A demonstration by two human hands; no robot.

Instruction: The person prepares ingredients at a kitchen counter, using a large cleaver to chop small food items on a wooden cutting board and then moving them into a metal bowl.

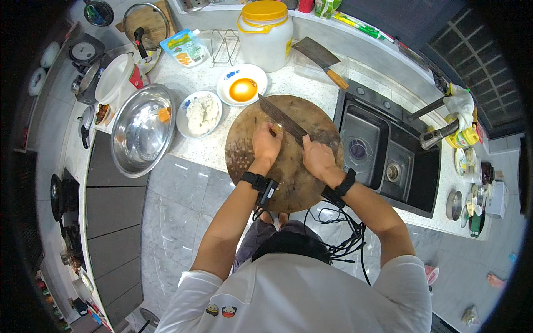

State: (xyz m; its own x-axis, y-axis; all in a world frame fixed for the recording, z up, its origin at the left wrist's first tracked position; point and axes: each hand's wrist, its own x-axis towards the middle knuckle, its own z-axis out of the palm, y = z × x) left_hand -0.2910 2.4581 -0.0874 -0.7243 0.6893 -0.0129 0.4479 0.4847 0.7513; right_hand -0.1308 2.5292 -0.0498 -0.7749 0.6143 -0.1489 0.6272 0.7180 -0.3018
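Observation:
A round wooden chopping board (302, 177) lies in front of me at the counter's edge. My right hand (320, 161) is wrapped round the handle of a dark-bladed kitchen knife (282, 117), its blade slanting to the far left over the board. Close to the blade, my left hand (266, 143) has its fingers curled on a small yellowish-brown piece of food (276, 130); its kind is too small to tell. Beyond the board stands a white dish (262, 77) with orange-brown liquid. Left of it is a bowl (183, 125) of white, mashed-looking food.
A large steel basin (125, 147) with an orange bit inside sits at the left. Behind stand a yellow-lidded jar (265, 44), a wire rack (224, 47) and a pouch (186, 50). A wooden-handled cleaver (316, 53) rests back right, near the dark double sink (380, 191). Cables (350, 241) hang by my right forearm.

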